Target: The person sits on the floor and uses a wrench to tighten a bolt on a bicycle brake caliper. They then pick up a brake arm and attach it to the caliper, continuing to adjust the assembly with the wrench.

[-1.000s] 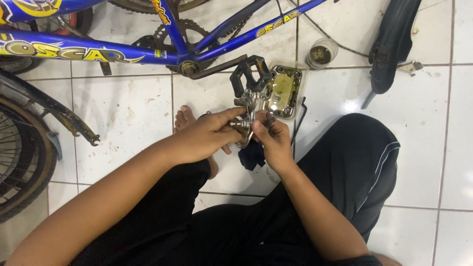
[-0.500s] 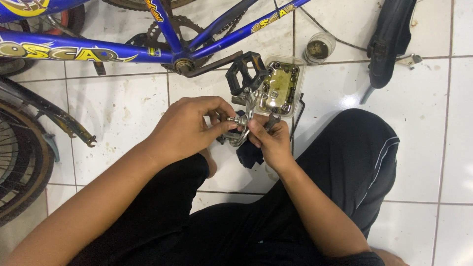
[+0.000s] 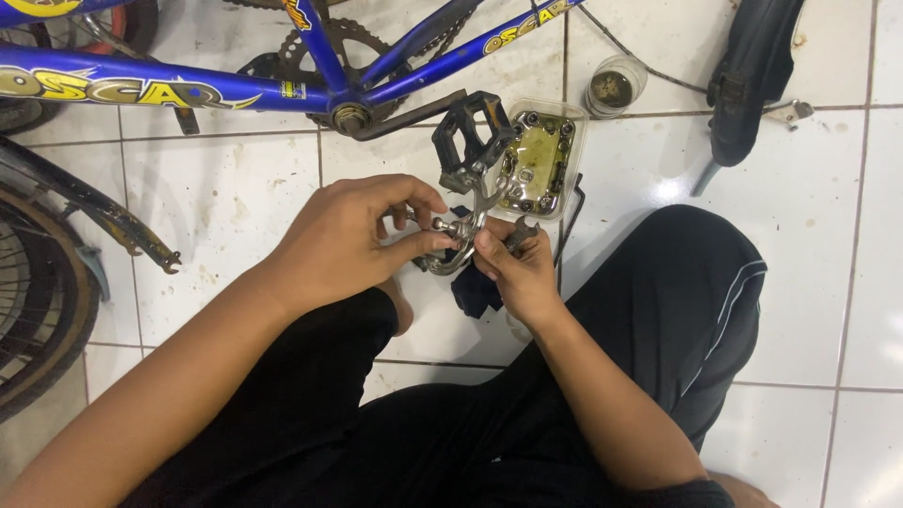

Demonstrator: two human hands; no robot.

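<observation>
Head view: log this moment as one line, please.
left hand: pinching small metal part | right hand: gripping metal tool | black pedal: above hands | parts tray: on tiled floor

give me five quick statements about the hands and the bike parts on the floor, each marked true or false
1. Both hands grip a silver metal crank piece with a black pedal at its far end. True.
2. The bicycle frame is red. False: it is blue with yellow lettering.
3. A clear plastic tray of small metal parts sits on the tiles just beyond the hands. True.
4. The right hand rests flat on the floor, holding nothing. False: it is closed on the metal piece.
5. The left hand holds the small round cup. False: the cup stands alone on the floor near the black saddle.
</observation>
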